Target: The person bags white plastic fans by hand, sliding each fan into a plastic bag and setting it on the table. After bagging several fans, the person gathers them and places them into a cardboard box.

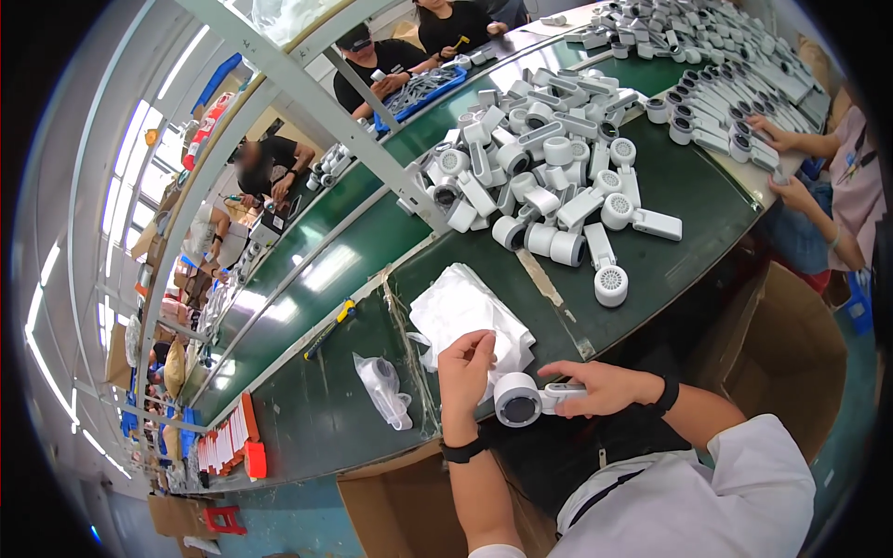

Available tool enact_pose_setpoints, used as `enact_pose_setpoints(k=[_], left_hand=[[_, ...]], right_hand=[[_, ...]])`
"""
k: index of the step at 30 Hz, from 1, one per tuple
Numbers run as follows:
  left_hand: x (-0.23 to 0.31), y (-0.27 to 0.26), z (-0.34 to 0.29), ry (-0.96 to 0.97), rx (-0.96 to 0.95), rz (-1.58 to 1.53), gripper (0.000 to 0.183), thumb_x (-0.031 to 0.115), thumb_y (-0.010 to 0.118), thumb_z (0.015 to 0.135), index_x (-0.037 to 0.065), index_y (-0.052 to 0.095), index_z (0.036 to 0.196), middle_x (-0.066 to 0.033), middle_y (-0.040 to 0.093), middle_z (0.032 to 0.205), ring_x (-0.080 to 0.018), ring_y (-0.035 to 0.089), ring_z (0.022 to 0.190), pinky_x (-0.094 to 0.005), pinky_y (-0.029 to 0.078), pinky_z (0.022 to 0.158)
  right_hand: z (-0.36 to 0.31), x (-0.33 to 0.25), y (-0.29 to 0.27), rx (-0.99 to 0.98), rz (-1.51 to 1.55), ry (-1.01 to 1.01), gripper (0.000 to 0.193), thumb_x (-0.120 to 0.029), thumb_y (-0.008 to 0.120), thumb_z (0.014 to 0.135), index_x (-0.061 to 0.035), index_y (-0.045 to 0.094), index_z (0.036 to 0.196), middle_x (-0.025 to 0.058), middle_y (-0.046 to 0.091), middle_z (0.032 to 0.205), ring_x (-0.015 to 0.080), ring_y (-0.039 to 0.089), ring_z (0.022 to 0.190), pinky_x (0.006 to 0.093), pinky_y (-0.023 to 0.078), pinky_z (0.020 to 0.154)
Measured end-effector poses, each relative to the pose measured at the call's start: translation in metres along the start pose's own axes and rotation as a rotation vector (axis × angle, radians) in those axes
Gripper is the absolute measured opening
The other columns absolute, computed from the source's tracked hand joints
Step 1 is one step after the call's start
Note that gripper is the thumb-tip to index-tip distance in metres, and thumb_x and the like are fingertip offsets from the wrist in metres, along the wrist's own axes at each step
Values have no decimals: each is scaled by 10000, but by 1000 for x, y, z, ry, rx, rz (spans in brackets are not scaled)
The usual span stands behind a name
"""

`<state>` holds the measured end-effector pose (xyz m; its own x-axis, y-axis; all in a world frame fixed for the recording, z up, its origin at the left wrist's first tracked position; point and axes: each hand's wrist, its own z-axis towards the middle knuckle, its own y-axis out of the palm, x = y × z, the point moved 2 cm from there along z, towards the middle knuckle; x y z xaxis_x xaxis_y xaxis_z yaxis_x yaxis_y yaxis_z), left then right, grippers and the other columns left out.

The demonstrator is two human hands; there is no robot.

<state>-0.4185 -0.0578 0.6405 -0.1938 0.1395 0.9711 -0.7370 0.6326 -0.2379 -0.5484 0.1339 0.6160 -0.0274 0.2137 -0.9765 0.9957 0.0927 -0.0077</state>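
In my right hand (609, 389) is a white handheld fan (518, 400), gripped by its handle, with the dark round end of its head facing me. My left hand (465, 377) is raised just left of the fan's head, its fingers curled and pinched together. Whether those fingertips hold anything, I cannot make out. Behind them lies a stack of thin white plastic bags (470, 312) on the dark green table (679, 256). Left of my left hand, a bagged white fan (382, 391) rests on the table.
A large pile of white fans (549, 158) covers the table ahead. A yellow-and-black screwdriver (330, 328) and orange-edged cards (233, 439) lie to the left. Cardboard boxes (777, 358) stand below the edge. Co-workers handle fans across the table and at the right.
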Motion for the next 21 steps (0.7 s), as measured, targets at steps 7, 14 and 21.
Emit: enact_pose_setpoints(k=[7,14,21], left_hand=[[-5,-1,-5,-34,23,-130,201,135,689,895,-45,694,985,-35,665,773,-83,571,644,-224,458,601],[-3,-7,-12,-26,16,-81,174,103,692,891,-51,700,970,-5,660,788,-51,549,690,-199,440,627],[7,-8,-20,2,40,-41,148,89,684,895,-47,699,953,-6,665,797,-50,551,689,-191,429,630]], right_hand=[[5,-17,-7,44,-35,17,796,-322,651,881,-119,219,1518,69,665,811,156,606,615,298,515,614],[18,-14,-14,69,-121,99,772,-267,626,892,-203,205,1537,65,667,846,140,604,625,289,516,607],[23,-6,-14,196,-342,24,745,-326,633,881,-201,268,1520,65,670,825,145,630,646,292,519,630]])
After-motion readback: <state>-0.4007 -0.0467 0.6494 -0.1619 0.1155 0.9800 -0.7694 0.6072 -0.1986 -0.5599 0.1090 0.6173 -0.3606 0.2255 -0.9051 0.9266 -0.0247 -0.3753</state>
